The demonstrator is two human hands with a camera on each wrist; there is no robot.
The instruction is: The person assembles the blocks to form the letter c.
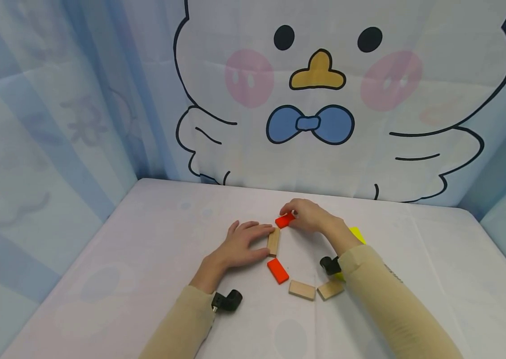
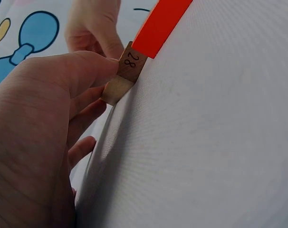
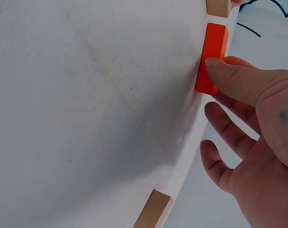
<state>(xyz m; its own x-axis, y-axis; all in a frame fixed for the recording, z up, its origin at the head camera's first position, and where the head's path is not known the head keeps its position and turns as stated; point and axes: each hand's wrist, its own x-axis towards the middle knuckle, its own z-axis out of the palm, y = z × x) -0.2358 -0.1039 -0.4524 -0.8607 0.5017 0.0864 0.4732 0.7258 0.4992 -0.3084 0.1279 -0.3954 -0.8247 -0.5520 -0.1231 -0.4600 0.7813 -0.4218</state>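
Observation:
At the far side of the table my right hand (image 1: 308, 215) pinches a red block (image 1: 285, 220) between thumb and fingers. The right wrist view shows the thumb on the broad face of that red block (image 3: 211, 57), its other fingers spread below. My left hand (image 1: 244, 247) holds a plain wooden block (image 1: 273, 243), thumb at its near end and index finger at its far end. A handwritten number marks this wooden block (image 2: 129, 64) in the left wrist view. The two held blocks lie nearly end to end.
A curve of blocks continues toward me: a second red block (image 1: 277, 271), then a wooden block (image 1: 302, 290) and another wooden block (image 1: 331, 289). Yellow pieces (image 1: 357, 234) are partly hidden behind the right arm. One more wooden block (image 3: 154, 209) shows in the right wrist view.

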